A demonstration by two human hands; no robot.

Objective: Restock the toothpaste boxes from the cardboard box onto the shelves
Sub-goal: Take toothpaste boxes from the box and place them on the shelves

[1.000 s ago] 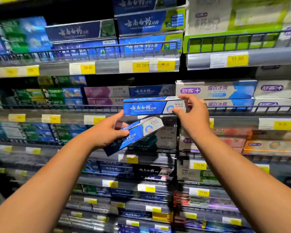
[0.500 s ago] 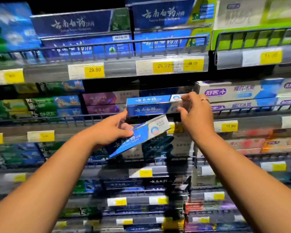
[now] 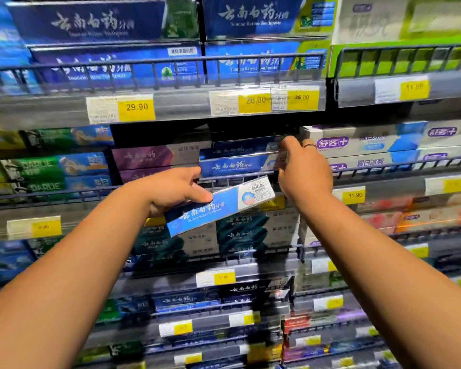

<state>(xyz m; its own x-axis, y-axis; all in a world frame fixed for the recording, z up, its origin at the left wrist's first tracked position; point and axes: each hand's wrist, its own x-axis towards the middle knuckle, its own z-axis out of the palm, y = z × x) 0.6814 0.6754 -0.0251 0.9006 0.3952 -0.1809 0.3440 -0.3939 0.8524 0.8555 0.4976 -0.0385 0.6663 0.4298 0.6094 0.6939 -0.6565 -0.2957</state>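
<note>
My left hand [image 3: 175, 189] grips a blue and white toothpaste box [image 3: 218, 205], tilted up to the right, in front of the shelf rail. My right hand [image 3: 302, 169] is closed on the right end of another blue toothpaste box [image 3: 234, 166] that lies on the middle shelf behind the wire rail [image 3: 224, 179]. A further blue box [image 3: 240, 150] sits stacked just above and behind it. The cardboard box is out of view.
Purple boxes [image 3: 149, 158] stand left of the blue stack, white and blue boxes [image 3: 365, 145] to its right. The shelf above [image 3: 181, 107] carries large blue boxes behind a rail with yellow price tags. Lower shelves hold several dark boxes.
My right hand has pushed its blue box further back onto the middle shelf. My left hand with the tilted box has risen slightly toward the rail. The camera has moved closer.
</note>
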